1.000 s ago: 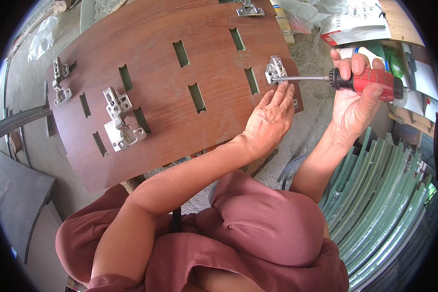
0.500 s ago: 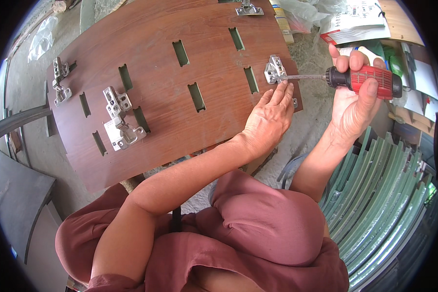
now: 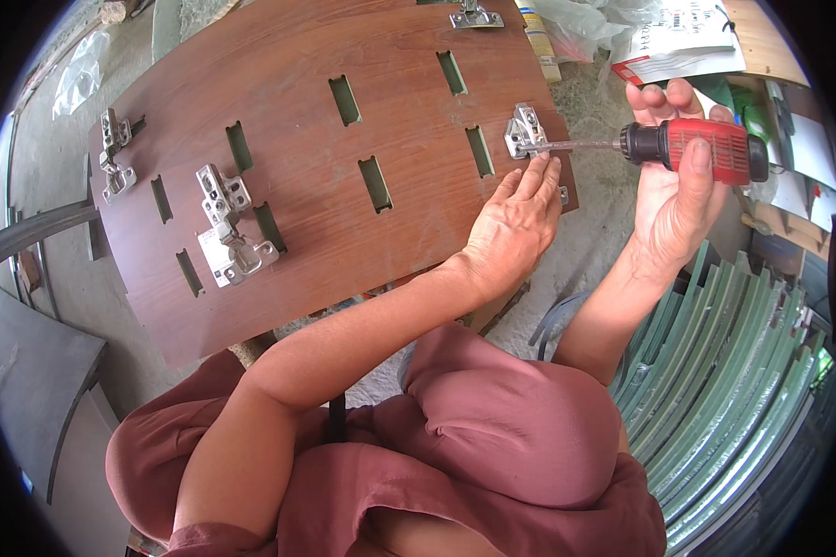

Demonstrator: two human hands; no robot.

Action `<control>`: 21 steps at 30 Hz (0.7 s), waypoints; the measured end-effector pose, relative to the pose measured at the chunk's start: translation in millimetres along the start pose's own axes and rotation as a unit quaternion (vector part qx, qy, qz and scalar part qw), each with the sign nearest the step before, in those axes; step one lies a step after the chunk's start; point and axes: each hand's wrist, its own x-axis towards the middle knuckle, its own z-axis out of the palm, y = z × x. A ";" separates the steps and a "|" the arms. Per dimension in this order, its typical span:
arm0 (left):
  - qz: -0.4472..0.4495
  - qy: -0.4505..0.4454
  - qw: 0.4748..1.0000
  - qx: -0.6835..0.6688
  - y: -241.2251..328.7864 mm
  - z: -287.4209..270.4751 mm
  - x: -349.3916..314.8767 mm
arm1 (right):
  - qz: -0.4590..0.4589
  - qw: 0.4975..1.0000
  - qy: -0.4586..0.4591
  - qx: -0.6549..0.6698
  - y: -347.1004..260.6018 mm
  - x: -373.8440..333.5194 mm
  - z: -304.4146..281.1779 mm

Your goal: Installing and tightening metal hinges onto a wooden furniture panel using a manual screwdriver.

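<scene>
A brown wood-look board (image 3: 297, 130) with several rectangular slots lies before me. My left hand (image 3: 515, 209) lies on its right end, fingers stretched out flat and fingertips touching a metal cabinet hinge (image 3: 525, 130); its thumb is hidden. In my right hand (image 3: 673, 200) is a screwdriver (image 3: 715, 150) with a red and black handle, held sideways. Thumb and palm support the handle, while the other fingers are partly lifted behind it. The blade points left and its tip meets the hinge near my left fingertips.
More hinges sit on the board: one at the far edge (image 3: 476, 16), one at the left end (image 3: 114, 153) and one nearer me (image 3: 232, 223). Greenish panels (image 3: 724, 371) stand stacked at right. Plastic bags (image 3: 581, 28) and a white printed package (image 3: 678, 42) lie far right.
The fingers of my right hand have loosened and shifted around the handle, and the handle has turned slightly. My left hand, the board and the hinges have stayed in place.
</scene>
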 end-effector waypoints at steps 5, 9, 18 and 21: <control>-0.001 0.001 1.000 -0.003 -0.1 -0.9 -0.4 | -0.001 0.995 -0.023 0.096 2.4 -1.3 1.6; 0.001 -0.001 1.000 0.000 -1.8 -0.7 1.4 | -0.098 0.994 0.022 -0.036 -5.6 1.5 4.0; -0.001 -0.003 1.000 -0.002 -0.4 0.1 0.1 | -0.078 0.992 0.098 -0.014 3.6 1.5 -11.2; -0.002 0.002 1.000 -0.005 0.2 0.3 0.2 | -0.063 0.992 0.106 -0.016 6.7 0.3 -10.4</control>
